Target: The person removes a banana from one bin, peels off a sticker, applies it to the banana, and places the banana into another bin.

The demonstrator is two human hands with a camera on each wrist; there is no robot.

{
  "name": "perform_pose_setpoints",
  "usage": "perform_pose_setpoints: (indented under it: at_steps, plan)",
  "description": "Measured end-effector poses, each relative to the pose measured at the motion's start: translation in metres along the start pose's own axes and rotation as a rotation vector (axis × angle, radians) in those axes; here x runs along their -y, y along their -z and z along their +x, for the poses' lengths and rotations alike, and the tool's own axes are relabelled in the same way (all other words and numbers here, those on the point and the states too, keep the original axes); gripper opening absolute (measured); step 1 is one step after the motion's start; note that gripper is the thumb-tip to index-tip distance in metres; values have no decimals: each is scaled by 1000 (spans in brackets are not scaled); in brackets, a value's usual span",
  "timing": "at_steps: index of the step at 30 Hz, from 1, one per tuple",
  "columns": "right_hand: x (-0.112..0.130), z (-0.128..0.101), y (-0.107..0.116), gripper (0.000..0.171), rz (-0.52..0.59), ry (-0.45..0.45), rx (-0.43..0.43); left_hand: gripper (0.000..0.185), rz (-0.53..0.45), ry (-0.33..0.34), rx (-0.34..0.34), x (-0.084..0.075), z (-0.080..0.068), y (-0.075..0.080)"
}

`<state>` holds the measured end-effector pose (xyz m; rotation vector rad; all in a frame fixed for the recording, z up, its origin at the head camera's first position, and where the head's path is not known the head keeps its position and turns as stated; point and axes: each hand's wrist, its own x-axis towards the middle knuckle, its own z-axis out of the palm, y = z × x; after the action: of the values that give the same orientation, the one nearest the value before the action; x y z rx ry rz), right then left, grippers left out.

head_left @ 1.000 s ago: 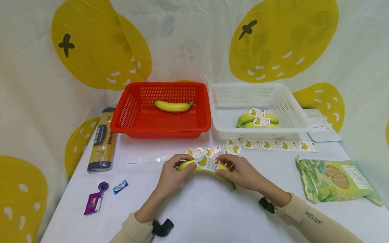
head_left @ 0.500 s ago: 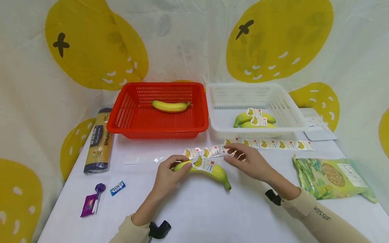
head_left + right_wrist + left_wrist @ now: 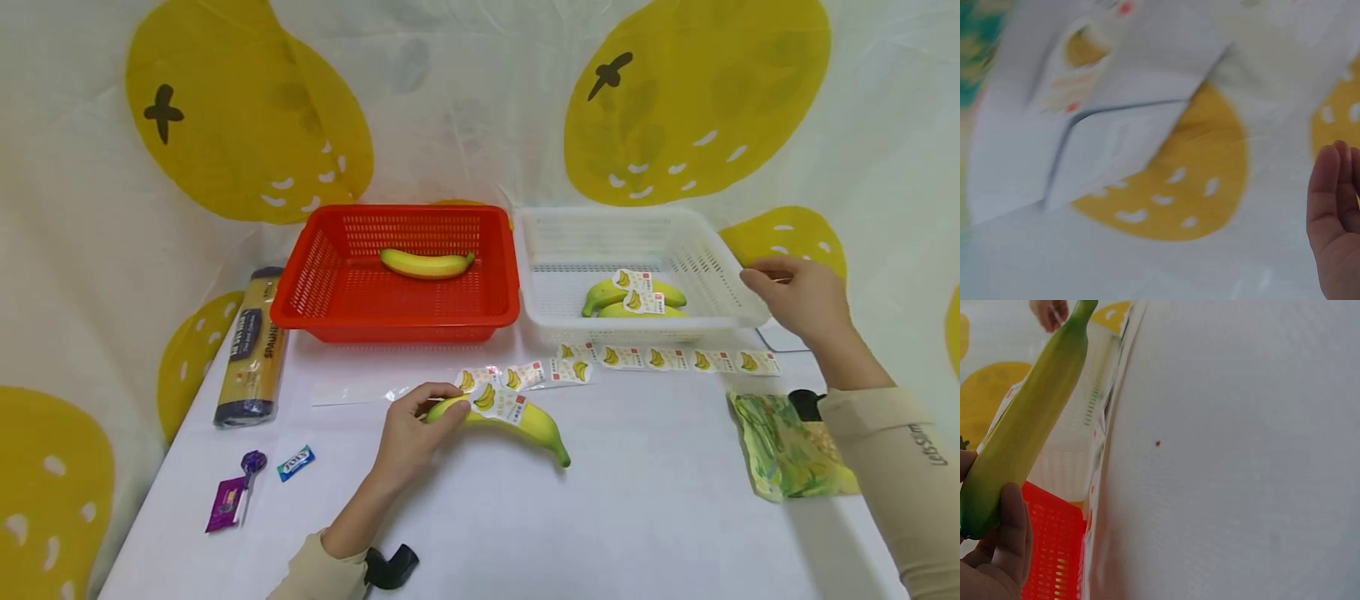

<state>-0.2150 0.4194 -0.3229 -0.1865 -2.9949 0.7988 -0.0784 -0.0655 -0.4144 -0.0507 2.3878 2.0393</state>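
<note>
Banana (image 3: 538,428), sticker (image 3: 498,406) on top, is pinched by the left hand (image 3: 418,423), front-left of the white basket (image 3: 600,233). Right hand (image 3: 806,300) is kinda held loose by its right side.

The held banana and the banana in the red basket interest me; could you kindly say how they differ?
The held banana bears a white sticker; the basket banana shows none. The left hand grips the held banana, while the basket banana lies untouched in the red basket. Both are curved and yellow with greenish tips.
</note>
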Motion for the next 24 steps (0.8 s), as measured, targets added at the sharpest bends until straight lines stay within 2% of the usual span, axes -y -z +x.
perform_pose_setpoints:
  at_steps: [4,6,9,18,24]
  plan:
    - [-32,1,6,79,-36,-119,102,17,-3,12,2,0,1,1]
    - [-41,0,6,84,-14,-181,158,18,-6,19,8,0,1,1]
    - [-48,0,5,87,28,-229,206,18,-9,20,7,0,2,0]
    - [-50,6,3,88,124,-270,217,16,-7,10,-11,1,1,1]
    - [-50,5,0,83,134,-282,203,17,3,7,-11,0,1,2]
